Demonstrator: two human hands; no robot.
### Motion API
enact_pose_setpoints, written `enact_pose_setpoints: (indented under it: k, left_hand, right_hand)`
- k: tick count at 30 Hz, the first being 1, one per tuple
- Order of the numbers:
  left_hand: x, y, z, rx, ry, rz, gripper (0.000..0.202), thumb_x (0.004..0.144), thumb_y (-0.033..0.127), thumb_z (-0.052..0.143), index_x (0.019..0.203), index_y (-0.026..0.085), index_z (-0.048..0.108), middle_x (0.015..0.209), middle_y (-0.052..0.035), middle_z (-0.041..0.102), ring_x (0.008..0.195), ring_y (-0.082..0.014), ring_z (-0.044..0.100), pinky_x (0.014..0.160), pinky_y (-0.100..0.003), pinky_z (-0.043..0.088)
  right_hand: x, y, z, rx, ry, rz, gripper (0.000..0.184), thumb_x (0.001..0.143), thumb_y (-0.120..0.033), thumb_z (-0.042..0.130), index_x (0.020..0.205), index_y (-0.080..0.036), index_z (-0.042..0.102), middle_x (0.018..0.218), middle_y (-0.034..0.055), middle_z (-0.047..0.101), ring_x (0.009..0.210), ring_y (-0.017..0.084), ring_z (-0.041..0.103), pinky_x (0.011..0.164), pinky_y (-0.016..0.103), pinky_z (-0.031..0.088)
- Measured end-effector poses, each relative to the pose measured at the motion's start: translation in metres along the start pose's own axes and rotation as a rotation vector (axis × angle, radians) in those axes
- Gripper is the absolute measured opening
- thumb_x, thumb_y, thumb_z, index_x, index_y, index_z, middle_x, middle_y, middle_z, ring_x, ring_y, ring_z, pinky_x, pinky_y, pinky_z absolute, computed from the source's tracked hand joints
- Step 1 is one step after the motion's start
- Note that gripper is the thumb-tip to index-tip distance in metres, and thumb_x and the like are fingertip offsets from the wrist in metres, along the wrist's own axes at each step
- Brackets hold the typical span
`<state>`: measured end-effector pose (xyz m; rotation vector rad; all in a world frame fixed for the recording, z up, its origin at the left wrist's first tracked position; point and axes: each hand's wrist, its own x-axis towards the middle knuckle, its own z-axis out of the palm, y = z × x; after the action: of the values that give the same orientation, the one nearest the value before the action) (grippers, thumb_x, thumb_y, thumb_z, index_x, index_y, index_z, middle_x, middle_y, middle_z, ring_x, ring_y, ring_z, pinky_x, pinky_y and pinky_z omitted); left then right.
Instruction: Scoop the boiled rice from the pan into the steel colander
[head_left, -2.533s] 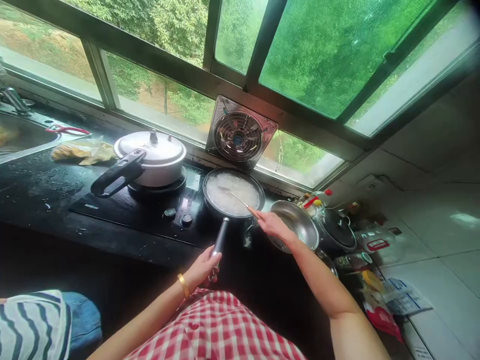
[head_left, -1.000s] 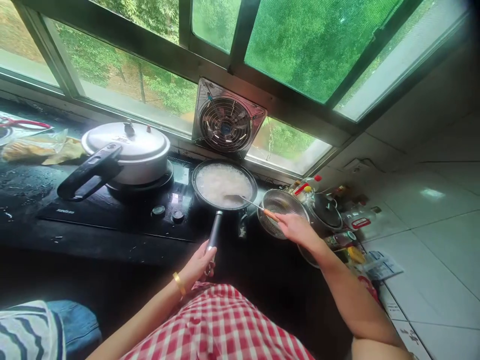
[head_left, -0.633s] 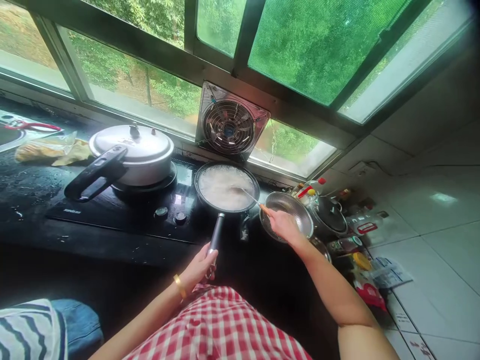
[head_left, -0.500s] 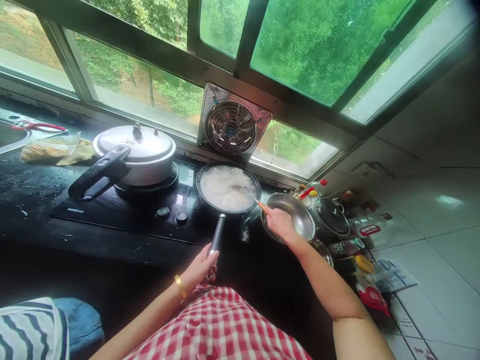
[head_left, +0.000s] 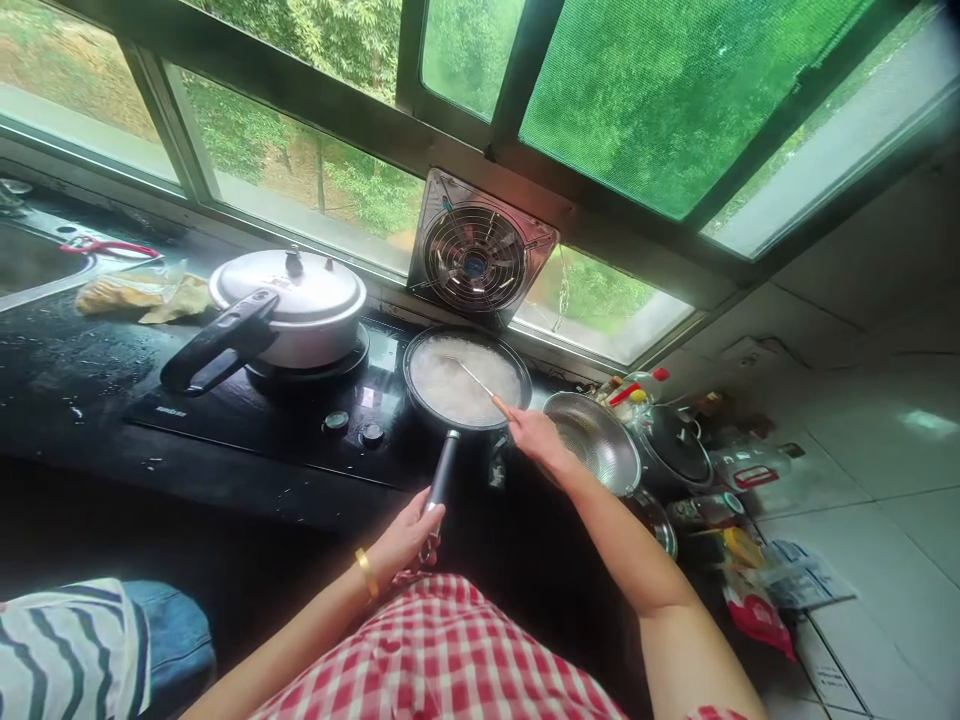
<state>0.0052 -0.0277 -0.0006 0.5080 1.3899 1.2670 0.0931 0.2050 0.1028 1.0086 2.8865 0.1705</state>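
A dark frying pan (head_left: 444, 465) full of white, foamy liquid (head_left: 480, 385) sits on the right side of the stove. My left hand (head_left: 411, 530) is wrapped round the end of its long handle. In my right hand (head_left: 536, 438) is a utensil with a wooden handle and a thin metal shaft (head_left: 478, 380). It slants left into the pan. The foam hides its head, so its kind does not show. Just right of the pan, below my right forearm, stands a perforated metal colander (head_left: 615, 455).
A silver pressure cooker (head_left: 300, 320) stands on the left burner, its black handle pointing toward me. Beyond the pan an exhaust fan (head_left: 476, 262) is set in the window. Bottles and a lidded pot (head_left: 675, 445) crowd the right. Someone in a striped top (head_left: 67, 650) is at lower left.
My right hand has moved left toward the pan, and the utensil reaches farther across the foam. My left hand keeps its grip on the handle. The view has shifted slightly.
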Motion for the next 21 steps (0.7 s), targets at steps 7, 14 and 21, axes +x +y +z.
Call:
enact_pose_setpoints:
  k: [7,14,21]
  left_hand:
    - [-0.003,0.003,0.000,0.005,-0.012,0.017,0.067,0.081,0.056,0.047,0.134,0.023,0.024,0.066,0.0033,0.048,0.047,-0.0091,0.052,0.034,-0.013,0.027]
    - [0.001,0.002,-0.001,0.031,-0.016,0.004,0.062,0.084,0.051,0.044,0.135,0.023,0.022,0.065,0.0032,0.048,0.046,-0.0100,0.053,0.033,-0.013,0.029]
    - [0.002,0.001,-0.001,0.031,-0.009,0.000,0.064,0.083,0.053,0.045,0.134,0.022,0.023,0.066,0.0035,0.047,0.045,-0.0102,0.053,0.032,-0.014,0.030]
  right_hand:
    - [-0.024,0.004,-0.017,0.089,-0.043,-0.133,0.046,0.089,-0.024,0.036,0.134,-0.029,0.045,0.096,0.0041,0.067,0.079,0.016,0.059,0.067,0.022,0.037]
    - [-0.054,0.013,-0.041,0.178,-0.102,-0.200,0.048,0.084,-0.023,0.042,0.131,-0.031,0.050,0.080,0.0007,0.066,0.068,0.014,0.057,0.061,0.021,0.034]
    - [-0.086,0.031,-0.060,0.200,-0.152,-0.233,0.038,0.085,-0.026,0.042,0.118,-0.027,0.061,0.075,0.0000,0.065,0.065,0.014,0.054,0.059,0.022,0.033]
